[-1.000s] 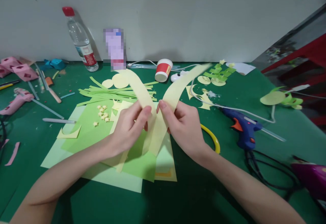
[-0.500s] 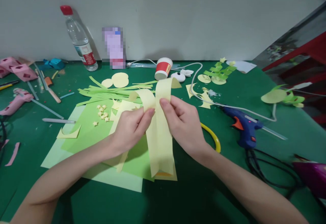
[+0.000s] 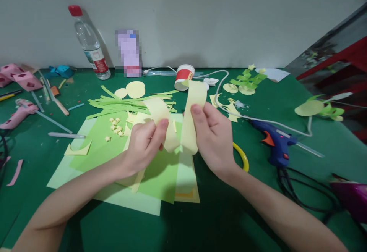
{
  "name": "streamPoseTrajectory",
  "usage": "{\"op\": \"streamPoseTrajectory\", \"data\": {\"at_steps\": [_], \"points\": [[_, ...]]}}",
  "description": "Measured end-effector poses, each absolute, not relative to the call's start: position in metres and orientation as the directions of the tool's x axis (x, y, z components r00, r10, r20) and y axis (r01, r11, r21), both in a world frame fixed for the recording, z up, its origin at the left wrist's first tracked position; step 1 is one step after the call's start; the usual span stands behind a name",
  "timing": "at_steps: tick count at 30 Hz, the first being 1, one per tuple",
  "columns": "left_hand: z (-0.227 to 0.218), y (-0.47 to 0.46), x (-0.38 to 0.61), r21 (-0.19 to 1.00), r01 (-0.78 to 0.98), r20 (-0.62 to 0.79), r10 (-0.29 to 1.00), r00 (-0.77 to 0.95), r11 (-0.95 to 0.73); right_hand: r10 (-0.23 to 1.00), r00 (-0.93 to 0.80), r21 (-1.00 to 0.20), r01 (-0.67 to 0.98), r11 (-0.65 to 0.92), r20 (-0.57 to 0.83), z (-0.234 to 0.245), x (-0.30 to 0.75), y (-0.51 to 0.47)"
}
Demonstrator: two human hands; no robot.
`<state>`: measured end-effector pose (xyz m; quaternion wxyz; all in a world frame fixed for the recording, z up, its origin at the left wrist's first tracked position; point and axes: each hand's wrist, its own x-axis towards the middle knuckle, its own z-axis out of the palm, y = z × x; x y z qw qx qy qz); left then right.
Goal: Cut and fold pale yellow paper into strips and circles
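Note:
My left hand (image 3: 146,141) pinches a pale yellow paper strip (image 3: 157,110) between thumb and fingers. In my right hand (image 3: 216,137) is a second pale yellow strip (image 3: 197,91), gripped the same way and curling over at its top. A gap separates the two strips at the top; their lower ends come close together, and I cannot tell whether they still join there. Both hands are above a light green sheet (image 3: 160,172) lying on paler sheets. Small folded paper stars (image 3: 116,126) and narrow green paper strips (image 3: 123,103) lie beyond my left hand.
A blue glue gun (image 3: 276,145) with a black cord lies at the right, near a yellow ring (image 3: 241,156). At the back stand a red-capped bottle (image 3: 93,49), a blurred phone (image 3: 129,53) and a paper cup (image 3: 184,77). Pink paper pieces (image 3: 27,80) lie at left.
The yellow paper, earlier one long piece split only near the top, now shows as two shorter-looking strips pulled apart. My right hand has moved slightly right, my left slightly left.

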<state>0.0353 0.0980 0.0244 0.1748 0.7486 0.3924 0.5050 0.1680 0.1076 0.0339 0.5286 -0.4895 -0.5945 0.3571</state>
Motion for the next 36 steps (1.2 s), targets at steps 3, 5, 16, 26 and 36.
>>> {"op": "streamPoseTrajectory", "data": {"at_steps": [3, 5, 16, 26, 36], "points": [[0.028, 0.1, 0.032, 0.717, 0.372, 0.594, 0.796, 0.115, -0.589, 0.983, -0.066, -0.981, 0.079, 0.176, 0.171, 0.038, 0.17, 0.105], [0.03, 0.102, 0.031, 0.769, 0.337, 0.557, 0.828, 0.064, -0.544, 0.973, -0.128, -0.974, 0.096, 0.206, 0.193, 0.039, 0.17, 0.103], [0.021, 0.097, 0.036, 0.527, 0.543, 0.608, 0.736, 0.298, -0.654, 0.949, -0.026, -0.903, 0.3, 0.307, 0.314, 0.037, 0.171, 0.107], [0.026, 0.102, 0.031, 0.471, 0.601, 0.649, 0.715, 0.259, -0.645, 0.92, -0.114, -0.839, 0.38, 0.39, 0.376, 0.036, 0.171, 0.103], [0.017, 0.101, 0.039, 0.493, 0.561, 0.647, 0.711, 0.274, -0.665, 0.916, 0.035, -0.865, 0.345, 0.364, 0.399, 0.025, 0.165, 0.107]]}}
